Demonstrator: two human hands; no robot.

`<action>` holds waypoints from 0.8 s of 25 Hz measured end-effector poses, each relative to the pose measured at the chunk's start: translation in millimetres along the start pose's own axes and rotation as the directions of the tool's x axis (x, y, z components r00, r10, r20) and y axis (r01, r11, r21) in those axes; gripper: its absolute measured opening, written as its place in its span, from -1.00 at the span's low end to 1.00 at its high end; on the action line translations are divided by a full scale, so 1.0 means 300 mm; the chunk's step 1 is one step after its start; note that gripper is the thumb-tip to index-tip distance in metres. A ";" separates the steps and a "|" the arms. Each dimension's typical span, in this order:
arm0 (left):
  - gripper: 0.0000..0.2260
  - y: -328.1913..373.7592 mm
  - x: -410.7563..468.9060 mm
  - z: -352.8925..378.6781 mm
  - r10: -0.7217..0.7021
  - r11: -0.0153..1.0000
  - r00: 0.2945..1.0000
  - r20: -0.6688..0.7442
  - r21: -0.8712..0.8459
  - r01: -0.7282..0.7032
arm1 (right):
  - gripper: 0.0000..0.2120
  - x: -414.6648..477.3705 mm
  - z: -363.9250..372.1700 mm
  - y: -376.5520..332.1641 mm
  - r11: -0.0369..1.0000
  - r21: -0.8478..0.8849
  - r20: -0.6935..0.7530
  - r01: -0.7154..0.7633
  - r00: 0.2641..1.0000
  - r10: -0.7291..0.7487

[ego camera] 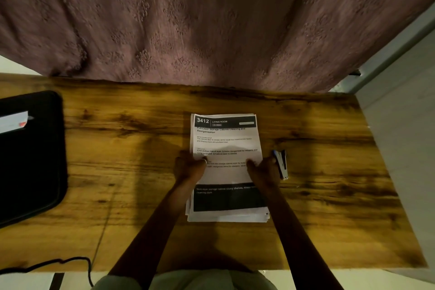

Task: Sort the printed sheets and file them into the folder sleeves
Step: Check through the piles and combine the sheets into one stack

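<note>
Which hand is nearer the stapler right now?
Right. The right hand holds the stack of sheets at its right edge, beside the stapler; the left hand holds its left edge, farther away.

Dim warm light, seemingly overhead; soft blur (edges bow), deep shadows.

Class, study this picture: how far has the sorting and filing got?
Done: nothing plainly; the sheets lie in one stack. In hand: the left hand and right hand grip the stack's side edges. Left: all sorting, then filing into the black folder, apart at the table's left end.
</note>
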State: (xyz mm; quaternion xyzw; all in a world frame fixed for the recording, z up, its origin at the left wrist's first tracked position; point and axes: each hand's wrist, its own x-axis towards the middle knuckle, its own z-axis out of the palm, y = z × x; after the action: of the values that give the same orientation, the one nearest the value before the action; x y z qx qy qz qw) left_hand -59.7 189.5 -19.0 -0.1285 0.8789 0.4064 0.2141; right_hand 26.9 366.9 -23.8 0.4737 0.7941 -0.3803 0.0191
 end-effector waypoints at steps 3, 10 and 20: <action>-0.71 -0.006 0.014 -0.004 -0.027 0.988 0.993 0.113 -0.145 0.044 | -0.44 0.027 0.009 0.006 0.999 0.042 0.076 -0.020 0.997 0.017; -0.71 0.003 -0.056 -0.056 0.160 0.940 0.973 0.165 -0.327 -0.099 | -0.67 -0.004 -0.058 -0.050 0.905 0.426 0.194 0.009 0.976 -0.101; -0.72 0.096 -0.151 -0.340 0.425 0.749 0.889 0.171 -0.618 -0.239 | -0.70 -0.140 -0.221 -0.220 0.659 0.719 0.184 0.221 0.854 -0.486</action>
State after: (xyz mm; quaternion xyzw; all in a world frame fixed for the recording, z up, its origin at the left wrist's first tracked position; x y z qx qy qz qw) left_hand -59.2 131.7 80.6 0.0359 0.6773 0.7014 0.2190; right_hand 21.3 360.0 78.3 0.2025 0.6611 -0.7175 -0.0842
